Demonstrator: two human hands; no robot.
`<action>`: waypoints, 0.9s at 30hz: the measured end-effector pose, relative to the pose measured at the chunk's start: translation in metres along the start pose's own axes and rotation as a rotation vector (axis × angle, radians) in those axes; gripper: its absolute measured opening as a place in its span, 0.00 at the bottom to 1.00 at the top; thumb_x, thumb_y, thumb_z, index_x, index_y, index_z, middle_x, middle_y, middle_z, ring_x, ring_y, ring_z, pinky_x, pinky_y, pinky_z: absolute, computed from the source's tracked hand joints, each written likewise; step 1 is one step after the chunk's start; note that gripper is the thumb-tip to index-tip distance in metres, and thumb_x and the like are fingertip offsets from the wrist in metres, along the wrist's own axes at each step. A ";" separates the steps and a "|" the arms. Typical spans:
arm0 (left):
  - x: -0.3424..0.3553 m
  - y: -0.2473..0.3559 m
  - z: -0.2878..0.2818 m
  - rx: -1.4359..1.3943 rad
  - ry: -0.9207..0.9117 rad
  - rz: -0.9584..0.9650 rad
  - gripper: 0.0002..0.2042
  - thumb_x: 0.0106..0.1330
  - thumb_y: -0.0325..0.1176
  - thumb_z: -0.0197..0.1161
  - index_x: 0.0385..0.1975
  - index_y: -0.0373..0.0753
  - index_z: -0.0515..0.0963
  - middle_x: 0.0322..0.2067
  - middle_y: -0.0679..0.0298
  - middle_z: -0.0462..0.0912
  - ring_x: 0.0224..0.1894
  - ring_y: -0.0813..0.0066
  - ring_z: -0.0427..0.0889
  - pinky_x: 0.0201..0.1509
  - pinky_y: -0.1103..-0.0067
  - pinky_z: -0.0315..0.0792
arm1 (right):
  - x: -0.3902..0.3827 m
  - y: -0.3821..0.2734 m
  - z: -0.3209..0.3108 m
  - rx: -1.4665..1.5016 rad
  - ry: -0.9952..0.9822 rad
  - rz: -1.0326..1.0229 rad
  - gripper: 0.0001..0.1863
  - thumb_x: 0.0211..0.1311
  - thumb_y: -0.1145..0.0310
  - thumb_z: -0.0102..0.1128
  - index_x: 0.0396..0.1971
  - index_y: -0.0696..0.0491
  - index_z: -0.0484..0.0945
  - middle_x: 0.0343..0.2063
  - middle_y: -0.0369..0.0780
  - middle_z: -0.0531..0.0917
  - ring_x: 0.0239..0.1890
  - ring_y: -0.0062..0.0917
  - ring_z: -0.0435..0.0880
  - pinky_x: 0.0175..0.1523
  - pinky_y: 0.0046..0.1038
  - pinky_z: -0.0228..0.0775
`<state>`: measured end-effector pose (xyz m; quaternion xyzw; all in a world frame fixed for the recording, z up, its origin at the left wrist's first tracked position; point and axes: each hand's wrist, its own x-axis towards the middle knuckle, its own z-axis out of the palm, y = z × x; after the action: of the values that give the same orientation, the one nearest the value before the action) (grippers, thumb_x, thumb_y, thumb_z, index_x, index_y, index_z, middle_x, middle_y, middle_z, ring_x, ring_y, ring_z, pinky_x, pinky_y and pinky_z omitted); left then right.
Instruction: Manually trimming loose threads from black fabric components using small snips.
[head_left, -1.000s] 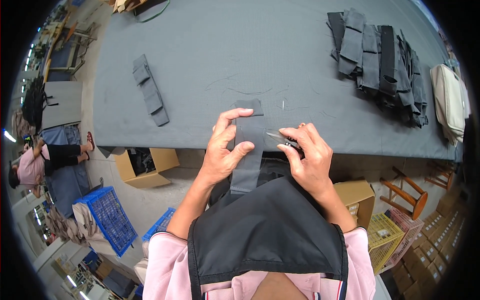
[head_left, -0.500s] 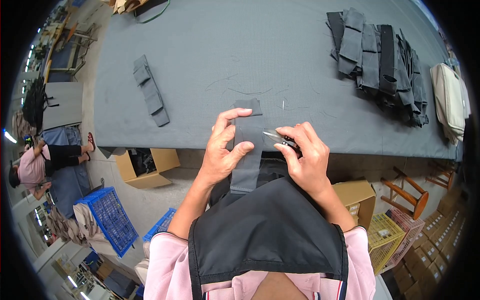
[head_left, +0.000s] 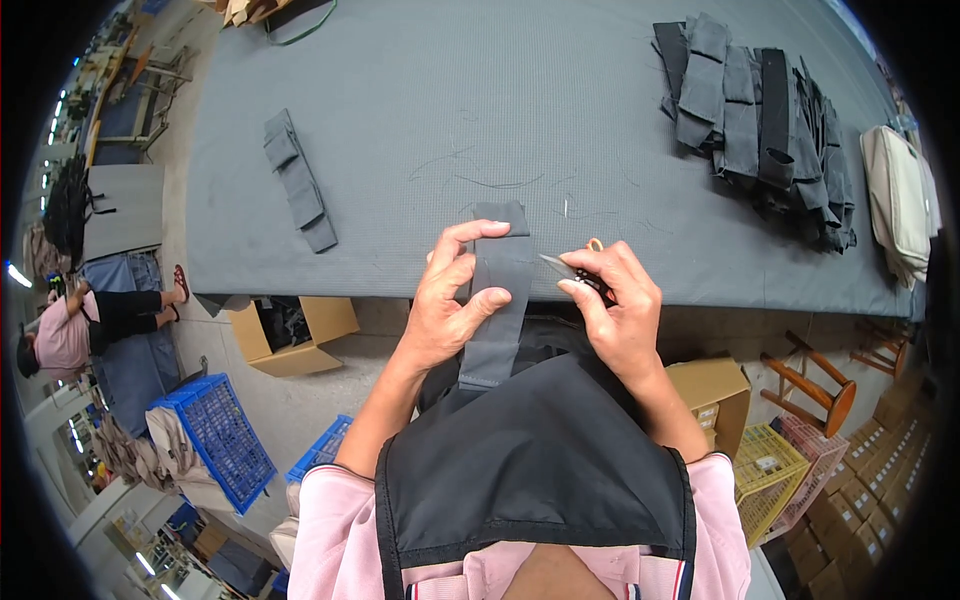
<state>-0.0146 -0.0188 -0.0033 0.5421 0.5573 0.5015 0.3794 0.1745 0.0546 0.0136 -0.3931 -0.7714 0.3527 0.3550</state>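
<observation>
We see both our forearms, left (head_left: 378, 415) and right (head_left: 672, 410), bare, rising from below, elbows wide, angled inward. Our left hand (head_left: 436, 305): index finger (head_left: 470, 232) reaching rightward, bent at knuckle; thumb (head_left: 484, 304) lower, also pointing right, gap between them; next finger folded inward beneath index. Our left wrist (head_left: 402, 358) nearly in line with forearm. Our right hand (head_left: 625, 300): fingers curled leftward, thumb (head_left: 583, 300) and index finger (head_left: 590, 262) brought close in pinch. Hands near each other, apart, roughly level.
</observation>
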 end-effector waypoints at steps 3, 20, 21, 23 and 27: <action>0.002 0.000 -0.002 0.012 -0.006 0.007 0.16 0.56 0.42 0.64 0.31 0.33 0.77 0.54 0.57 0.69 0.55 0.64 0.66 0.58 0.70 0.56 | 0.002 -0.012 -0.003 0.067 0.012 0.033 0.12 0.44 0.77 0.65 0.34 0.53 0.80 0.21 0.38 0.72 0.19 0.23 0.73 0.24 0.24 0.66; 0.004 0.004 -0.004 0.132 -0.180 0.099 0.26 0.42 0.54 0.70 0.22 0.34 0.68 0.54 0.57 0.69 0.57 0.59 0.64 0.61 0.65 0.50 | 0.017 -0.014 -0.003 0.181 -0.267 0.011 0.11 0.46 0.77 0.63 0.34 0.56 0.79 0.26 0.38 0.70 0.21 0.21 0.75 0.25 0.22 0.68; 0.004 0.004 -0.004 0.129 -0.185 0.105 0.27 0.40 0.54 0.70 0.21 0.35 0.67 0.55 0.57 0.69 0.57 0.59 0.64 0.61 0.65 0.50 | 0.018 -0.013 -0.003 0.203 -0.261 0.016 0.11 0.46 0.78 0.62 0.33 0.56 0.79 0.26 0.38 0.70 0.22 0.22 0.75 0.25 0.23 0.68; 0.004 0.004 -0.005 0.132 -0.196 0.111 0.28 0.40 0.54 0.71 0.21 0.34 0.67 0.55 0.57 0.69 0.57 0.59 0.64 0.61 0.64 0.49 | 0.017 -0.011 -0.002 0.224 -0.254 0.023 0.10 0.47 0.78 0.62 0.33 0.57 0.79 0.26 0.38 0.70 0.22 0.22 0.75 0.26 0.23 0.69; 0.004 0.002 -0.005 0.136 -0.205 0.109 0.28 0.39 0.54 0.71 0.21 0.34 0.67 0.55 0.56 0.68 0.57 0.58 0.64 0.61 0.64 0.49 | 0.015 -0.010 -0.002 0.120 -0.259 -0.020 0.09 0.48 0.78 0.62 0.32 0.58 0.79 0.26 0.38 0.70 0.24 0.22 0.75 0.26 0.23 0.69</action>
<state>-0.0196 -0.0161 0.0006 0.6444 0.5182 0.4242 0.3691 0.1658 0.0638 0.0265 -0.3147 -0.7922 0.4423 0.2789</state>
